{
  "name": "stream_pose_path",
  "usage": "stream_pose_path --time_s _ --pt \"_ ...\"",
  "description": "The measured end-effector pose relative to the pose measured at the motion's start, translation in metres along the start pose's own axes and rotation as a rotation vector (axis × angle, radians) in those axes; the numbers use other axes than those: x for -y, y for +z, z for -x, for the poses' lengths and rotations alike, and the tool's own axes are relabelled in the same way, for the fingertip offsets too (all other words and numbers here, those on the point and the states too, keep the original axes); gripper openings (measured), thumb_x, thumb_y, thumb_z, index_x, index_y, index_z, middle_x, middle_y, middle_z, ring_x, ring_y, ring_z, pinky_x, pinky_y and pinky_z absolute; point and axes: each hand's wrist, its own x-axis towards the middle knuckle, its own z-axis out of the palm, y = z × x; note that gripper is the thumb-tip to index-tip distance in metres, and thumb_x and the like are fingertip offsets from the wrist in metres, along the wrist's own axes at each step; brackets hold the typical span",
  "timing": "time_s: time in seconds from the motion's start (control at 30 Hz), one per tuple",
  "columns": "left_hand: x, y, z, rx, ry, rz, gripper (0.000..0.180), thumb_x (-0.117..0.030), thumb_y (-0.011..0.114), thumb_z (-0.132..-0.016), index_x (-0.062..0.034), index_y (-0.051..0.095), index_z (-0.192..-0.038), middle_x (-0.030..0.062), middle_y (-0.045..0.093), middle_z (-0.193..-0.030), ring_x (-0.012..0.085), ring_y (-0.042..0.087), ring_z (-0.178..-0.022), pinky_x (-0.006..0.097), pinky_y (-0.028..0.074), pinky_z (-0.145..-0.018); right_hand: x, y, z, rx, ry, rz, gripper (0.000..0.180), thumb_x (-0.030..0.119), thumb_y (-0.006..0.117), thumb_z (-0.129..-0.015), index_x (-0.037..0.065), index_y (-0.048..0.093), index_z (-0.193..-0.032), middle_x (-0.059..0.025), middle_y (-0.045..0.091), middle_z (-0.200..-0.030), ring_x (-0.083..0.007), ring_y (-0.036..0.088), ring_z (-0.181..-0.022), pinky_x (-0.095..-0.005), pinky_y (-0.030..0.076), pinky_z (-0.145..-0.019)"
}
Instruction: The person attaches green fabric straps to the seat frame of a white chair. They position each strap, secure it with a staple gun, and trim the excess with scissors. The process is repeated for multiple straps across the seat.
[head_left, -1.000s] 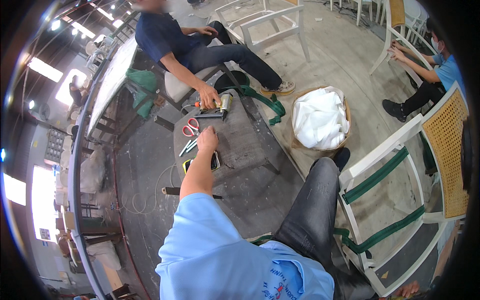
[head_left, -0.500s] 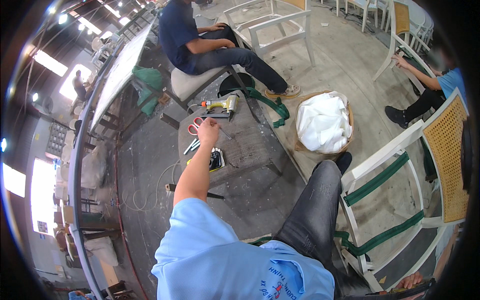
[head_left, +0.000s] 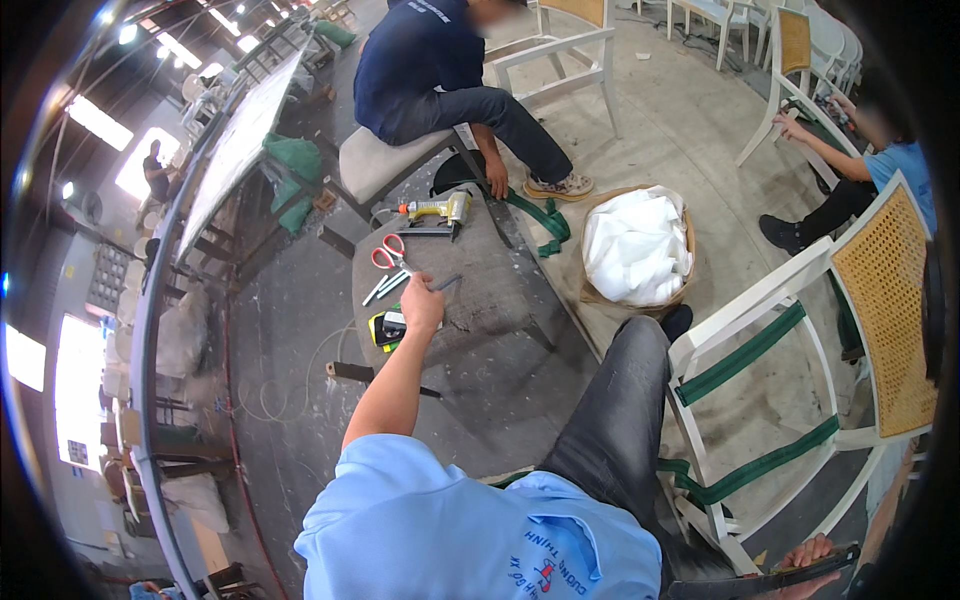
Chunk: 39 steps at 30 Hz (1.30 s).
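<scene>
Gripping one dark tool (head_left: 447,283), left hand (head_left: 422,304) (one red scissors (head_left: 388,253) near).

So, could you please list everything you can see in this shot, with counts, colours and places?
Low grey padded bench: one, centre, bearing the tools.
Red-handled scissors: one, bench's far left.
Yellow staple gun: one, bench's far end.
Yellow-and-black tape measure: one, bench's near left corner.
Slim grey tool: one, in the left hand.
Brown basket of white stuffing: one, right of the bench.
White chair frame with green webbing: one, right.
Cane-backed white chair: one, far right.
Seated people: two, top centre in dark blue, top right in light blue.
Left hand: over the bench, gripping the tool.
Right hand: bottom right, on a dark strip.
</scene>
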Motion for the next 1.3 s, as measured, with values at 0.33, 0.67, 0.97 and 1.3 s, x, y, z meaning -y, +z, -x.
stream_pose_path --time_s 0.33,0.67,0.97,1.3 --pt "-0.191 -0.013 0.146 0.585 0.247 0.856 0.026 0.000 0.068 -0.088 0.0040 0.073 -0.113 0.0087 0.074 -0.094 0.0134 0.068 -0.086 0.028 0.055 -0.081 -0.016 0.003 0.014 -0.172 0.069 -0.292 0.068 0.081 0.053 -0.090 0.013 0.046 -0.085 0.0020 0.042 -0.068 -0.0123 0.040 -0.049 -0.0288 0.032 -0.043" --pt "-0.401 -0.084 0.407 1.229 1.266 1.041 0.019 0.001 0.076 -0.087 -0.0015 0.077 -0.106 0.0082 0.070 -0.090 0.0161 0.067 -0.083 0.028 0.051 -0.074 -0.022 0.026 0.028 -0.767 -0.144 -0.249 0.082 0.087 0.047 -0.087 0.007 0.064 -0.079 -0.0072 0.053 -0.065 -0.0180 0.045 -0.050 -0.0315 0.037 -0.044" --pt "-0.421 -0.087 0.493 1.193 1.568 0.852 0.019 -0.008 0.078 -0.084 -0.0028 0.077 -0.103 0.0123 0.069 -0.088 0.0256 0.069 -0.077 0.034 0.054 -0.070 0.003 0.005 0.067 -0.766 -0.235 -0.228 0.080 0.085 0.041 -0.091 0.010 0.070 -0.091 -0.0041 0.064 -0.063 -0.0153 0.058 -0.046 -0.0291 0.048 -0.043" --pt "-0.437 -0.096 0.506 1.169 1.733 0.781 0.022 -0.010 0.077 -0.086 -0.0021 0.076 -0.106 0.0129 0.067 -0.086 0.0273 0.069 -0.074 0.036 0.055 -0.067 0.006 -0.001 0.064 -0.726 -0.222 -0.288 0.081 0.085 0.042 -0.091 0.009 0.070 -0.095 -0.0051 0.065 -0.066 -0.0159 0.058 -0.046 -0.0291 0.048 -0.044"
